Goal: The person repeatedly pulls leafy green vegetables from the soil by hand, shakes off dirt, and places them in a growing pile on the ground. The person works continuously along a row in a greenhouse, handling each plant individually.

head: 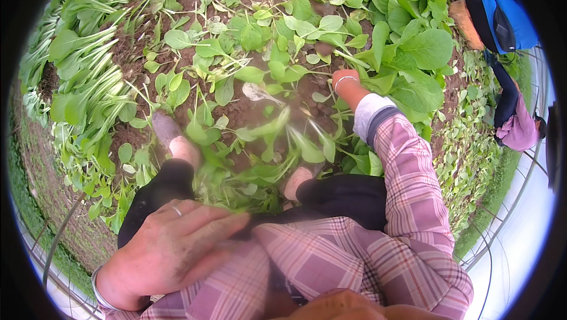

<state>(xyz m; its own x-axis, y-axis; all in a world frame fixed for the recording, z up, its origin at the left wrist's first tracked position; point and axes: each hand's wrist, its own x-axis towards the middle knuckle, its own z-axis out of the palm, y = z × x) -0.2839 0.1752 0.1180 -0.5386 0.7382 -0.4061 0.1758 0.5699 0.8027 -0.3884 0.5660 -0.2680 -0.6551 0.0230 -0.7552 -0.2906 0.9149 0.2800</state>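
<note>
My left hand (177, 244) is held above my left thigh, near the front of my plaid shirt, with nothing seen in it. Its fingers are extended, slightly blurred. My right hand (344, 78) reaches down into the base of the standing leafy green plants (412, 58); leaves hide its fingers, so what it touches cannot be told. Loose leaves and small plants (252, 36) lie scattered on the brown soil (239, 114) between and beyond my feet. A blurred pale-stemmed plant (283, 120) is in the middle of the view.
Rows of pulled greens with pale stems (95, 72) lie at the left. Two other people are at the right: one in blue and black (505, 14), one in a pink shirt (518, 125). Curved metal frame tubes (57, 236) stand along the sides.
</note>
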